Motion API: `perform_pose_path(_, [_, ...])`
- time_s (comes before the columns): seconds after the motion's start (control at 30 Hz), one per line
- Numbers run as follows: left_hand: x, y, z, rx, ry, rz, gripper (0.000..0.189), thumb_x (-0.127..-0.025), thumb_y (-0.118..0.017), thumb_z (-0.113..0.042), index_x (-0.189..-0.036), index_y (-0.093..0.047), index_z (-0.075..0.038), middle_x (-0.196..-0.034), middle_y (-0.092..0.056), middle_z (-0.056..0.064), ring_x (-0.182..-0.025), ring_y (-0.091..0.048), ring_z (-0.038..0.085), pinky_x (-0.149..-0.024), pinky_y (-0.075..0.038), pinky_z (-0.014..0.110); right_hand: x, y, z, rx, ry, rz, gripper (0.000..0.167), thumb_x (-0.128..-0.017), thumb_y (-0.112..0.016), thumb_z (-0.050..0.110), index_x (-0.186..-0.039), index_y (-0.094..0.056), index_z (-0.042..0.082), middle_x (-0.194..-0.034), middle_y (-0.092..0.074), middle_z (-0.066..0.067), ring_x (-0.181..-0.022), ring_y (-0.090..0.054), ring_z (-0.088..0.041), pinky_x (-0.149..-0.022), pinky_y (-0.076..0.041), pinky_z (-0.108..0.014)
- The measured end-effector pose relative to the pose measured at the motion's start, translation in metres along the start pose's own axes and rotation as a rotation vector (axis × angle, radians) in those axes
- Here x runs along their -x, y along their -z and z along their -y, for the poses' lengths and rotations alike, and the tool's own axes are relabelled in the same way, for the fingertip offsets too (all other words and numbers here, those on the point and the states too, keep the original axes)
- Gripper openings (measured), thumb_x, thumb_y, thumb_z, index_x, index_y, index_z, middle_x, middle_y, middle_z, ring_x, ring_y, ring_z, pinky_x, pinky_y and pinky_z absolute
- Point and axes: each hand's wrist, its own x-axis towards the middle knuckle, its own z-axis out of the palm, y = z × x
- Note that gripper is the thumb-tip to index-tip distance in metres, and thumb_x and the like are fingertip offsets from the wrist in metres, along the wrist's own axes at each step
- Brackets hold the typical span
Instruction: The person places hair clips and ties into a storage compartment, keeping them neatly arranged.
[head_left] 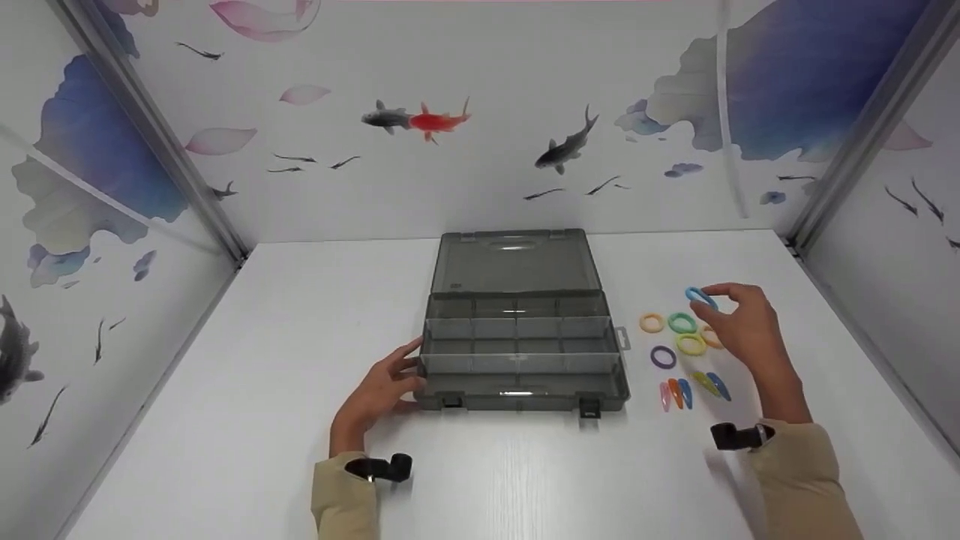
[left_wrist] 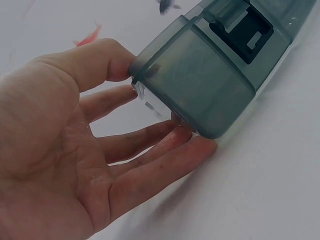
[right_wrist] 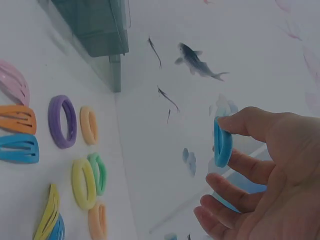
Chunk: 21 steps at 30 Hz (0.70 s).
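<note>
A blue hair tie (right_wrist: 223,142) is pinched between thumb and forefinger of my right hand (head_left: 739,322), lifted over the right part of the table. Beneath and beside it lie other hair ties: a purple one (head_left: 663,357), a green one (head_left: 682,323), a yellow one (head_left: 691,344) and two orange ones, one partly hidden behind the hand. My left hand (head_left: 382,386) rests against the left wall of a grey see-through compartment box (head_left: 517,382); its thumb and fairly straight fingers touch that side. The box lies with its lid (head_left: 517,262) folded back, and its compartments show no contents.
Several snap hair clips lie nearer the front right: pink (head_left: 664,396), orange (head_left: 676,393) and blue (head_left: 686,393) together, yellow (head_left: 705,383) and blue (head_left: 718,386) beside them. A front latch (head_left: 590,409) juts from the box. Printed panels wall the white table (head_left: 510,480).
</note>
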Motion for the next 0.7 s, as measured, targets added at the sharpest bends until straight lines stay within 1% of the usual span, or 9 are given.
perform_pose_path(0.07, [0.0,0.0,0.0,0.005,0.006,-0.004,0.075,-0.09,-0.061,-0.007,-0.157,-0.034,-0.027,-0.158,-0.038,0.02,-0.139,-0.046,0.041,-0.096,-0.055,0.053,0.002,-0.004,0.004,-0.004,0.025,-0.002,0.058,-0.099,-0.058,0.041,-0.139,-0.052,-0.001,-0.158,-0.026,-0.033,-0.143,-0.028,-0.054,-0.114,-0.032,-0.065])
perform_pose_path(0.17, [0.0,0.0,0.001,0.005,0.009,-0.009,0.075,-0.09,-0.061,-0.007,-0.157,-0.035,-0.027,-0.158,-0.039,0.02,-0.138,-0.047,0.04,-0.095,-0.055,0.053,0.006,-0.009,0.011,-0.003,0.084,-0.011,0.055,-0.099,-0.06,0.038,-0.137,-0.054,-0.001,-0.155,-0.031,-0.031,-0.141,-0.033,-0.051,-0.114,-0.034,-0.063])
perform_pose_path(0.27, [-0.001,0.0,0.001,0.003,0.009,-0.015,0.074,-0.09,-0.06,-0.006,-0.157,-0.035,-0.026,-0.157,-0.04,0.02,-0.137,-0.048,0.04,-0.095,-0.056,0.053,0.008,-0.014,0.016,0.009,0.143,-0.012,0.053,-0.098,-0.063,0.035,-0.135,-0.056,-0.002,-0.153,-0.035,-0.031,-0.142,-0.033,-0.051,-0.114,-0.033,-0.064])
perform_pose_path(0.37, [-0.001,-0.001,0.002,0.007,0.009,-0.009,0.073,-0.09,-0.06,-0.006,-0.157,-0.035,-0.025,-0.156,-0.041,0.021,-0.138,-0.048,0.041,-0.095,-0.055,0.053,0.011,-0.019,0.02,0.016,0.176,-0.005,0.051,-0.097,-0.064,0.033,-0.133,-0.057,-0.002,-0.151,-0.037,-0.029,-0.143,-0.032,-0.05,-0.114,-0.032,-0.065])
perform_pose_path(0.5, [-0.001,-0.002,0.002,0.01,0.006,0.005,0.073,-0.091,-0.06,-0.006,-0.157,-0.034,-0.024,-0.156,-0.04,0.022,-0.138,-0.047,0.042,-0.095,-0.055,0.053,0.014,-0.027,0.028,0.003,0.203,0.009,0.046,-0.097,-0.064,0.03,-0.131,-0.059,-0.002,-0.149,-0.04,-0.028,-0.142,-0.035,-0.049,-0.113,-0.035,-0.064])
perform_pose_path(0.6, [-0.001,0.0,0.0,0.013,0.001,0.014,0.073,-0.092,-0.061,-0.006,-0.157,-0.034,-0.023,-0.158,-0.038,0.023,-0.14,-0.045,0.042,-0.095,-0.055,0.052,0.014,-0.033,0.037,-0.004,0.22,0.017,0.044,-0.097,-0.065,0.028,-0.13,-0.06,-0.001,-0.148,-0.042,-0.027,-0.14,-0.037,-0.047,-0.112,-0.037,-0.062])
perform_pose_path(0.7, [-0.001,0.001,0.0,0.018,0.004,0.019,0.074,-0.092,-0.062,-0.006,-0.158,-0.033,-0.024,-0.159,-0.037,0.022,-0.141,-0.044,0.042,-0.096,-0.055,0.052,0.013,-0.041,0.045,0.0,0.255,0.006,0.041,-0.096,-0.066,0.024,-0.128,-0.061,-0.002,-0.145,-0.044,-0.026,-0.139,-0.039,-0.046,-0.113,-0.037,-0.061])
